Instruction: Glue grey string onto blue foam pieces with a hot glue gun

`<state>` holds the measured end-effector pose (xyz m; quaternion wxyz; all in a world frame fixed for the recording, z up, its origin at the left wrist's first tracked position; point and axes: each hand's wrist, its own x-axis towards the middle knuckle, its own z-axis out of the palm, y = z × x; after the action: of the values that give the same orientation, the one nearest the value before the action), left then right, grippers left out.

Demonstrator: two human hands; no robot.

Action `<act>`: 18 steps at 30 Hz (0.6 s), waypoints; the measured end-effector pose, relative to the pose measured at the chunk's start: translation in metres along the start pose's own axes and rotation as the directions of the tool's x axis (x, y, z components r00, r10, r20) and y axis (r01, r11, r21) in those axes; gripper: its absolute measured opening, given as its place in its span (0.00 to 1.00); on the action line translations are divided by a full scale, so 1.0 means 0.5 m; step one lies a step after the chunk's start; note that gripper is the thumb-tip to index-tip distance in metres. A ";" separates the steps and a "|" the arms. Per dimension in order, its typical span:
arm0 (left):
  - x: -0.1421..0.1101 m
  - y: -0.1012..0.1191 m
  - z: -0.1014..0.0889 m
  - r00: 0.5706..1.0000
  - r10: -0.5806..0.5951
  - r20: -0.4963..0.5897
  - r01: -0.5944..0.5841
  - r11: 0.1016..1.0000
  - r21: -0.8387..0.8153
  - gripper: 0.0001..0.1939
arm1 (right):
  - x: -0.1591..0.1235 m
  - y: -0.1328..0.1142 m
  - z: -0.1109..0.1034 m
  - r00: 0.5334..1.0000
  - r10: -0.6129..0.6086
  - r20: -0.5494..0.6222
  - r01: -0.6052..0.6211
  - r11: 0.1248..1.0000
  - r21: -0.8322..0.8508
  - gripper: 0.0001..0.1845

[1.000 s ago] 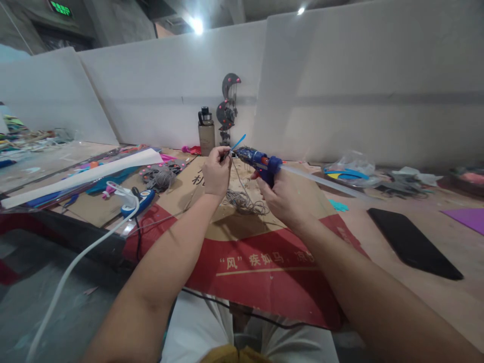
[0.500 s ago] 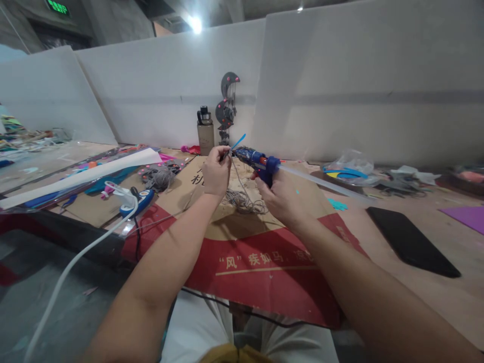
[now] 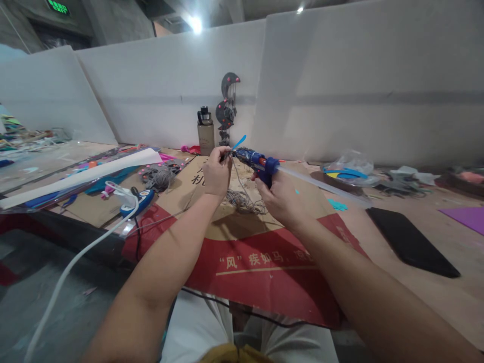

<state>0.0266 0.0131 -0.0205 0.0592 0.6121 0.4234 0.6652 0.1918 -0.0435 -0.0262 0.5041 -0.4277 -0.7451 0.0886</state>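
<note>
My right hand (image 3: pixel 280 194) is wrapped round the handle of a blue hot glue gun (image 3: pixel 260 162), with a long translucent glue stick (image 3: pixel 321 184) poking out of its back end. The gun's nozzle points left and meets the fingertips of my left hand (image 3: pixel 218 171). Those fingers are closed in a pinch on a small dark piece with grey yarn (image 3: pixel 239 174) trailing down from it; its exact shape is hidden. A thin blue strip (image 3: pixel 239 141) sticks up just beyond the fingertips. Below both hands, a loose tangle of grey yarn (image 3: pixel 242 200) lies on a red and brown cardboard sheet (image 3: pixel 260 287).
On the left are a blue power strip (image 3: pixel 141 202) with a white cable (image 3: pixel 71 267) and more grey yarn (image 3: pixel 162 175). A bottle (image 3: pixel 206 136) and a dark crescent-shaped hanging ornament (image 3: pixel 227 108) stand behind. A black phone-like slab (image 3: pixel 412 242) lies right, near a purple sheet (image 3: pixel 467 217).
Both hands stay almost in place, the nozzle still at the left fingertips. The blue strip and the glue stick's rear end have shifted very slightly.
</note>
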 end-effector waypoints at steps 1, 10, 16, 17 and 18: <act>0.001 -0.001 0.000 1.000 0.003 -0.001 -0.003 1.000 -0.012 0.06 | 0.000 0.000 0.000 1.000 0.003 0.003 -0.003 1.000 -0.007 0.10; 0.004 0.002 -0.003 1.000 0.009 -0.025 -0.009 1.000 -0.018 0.05 | -0.001 -0.003 -0.002 1.000 -0.002 0.004 0.003 1.000 -0.012 0.10; 0.001 -0.001 -0.001 1.000 0.021 0.004 -0.021 1.000 -0.012 0.07 | -0.001 -0.002 -0.001 1.000 -0.011 0.002 0.011 1.000 -0.016 0.10; 0.001 -0.002 -0.001 1.000 0.018 0.005 -0.018 1.000 -0.017 0.07 | -0.001 -0.002 -0.001 1.000 -0.005 0.001 0.005 1.000 -0.018 0.10; 0.002 -0.003 0.000 1.000 0.016 0.002 -0.016 1.000 -0.020 0.07 | -0.001 -0.002 -0.001 1.000 0.002 0.002 -0.002 1.000 -0.021 0.10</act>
<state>0.0254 0.0147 -0.0208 0.0605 0.6155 0.4120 0.6692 0.1917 -0.0448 -0.0257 0.4988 -0.4338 -0.7459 0.0815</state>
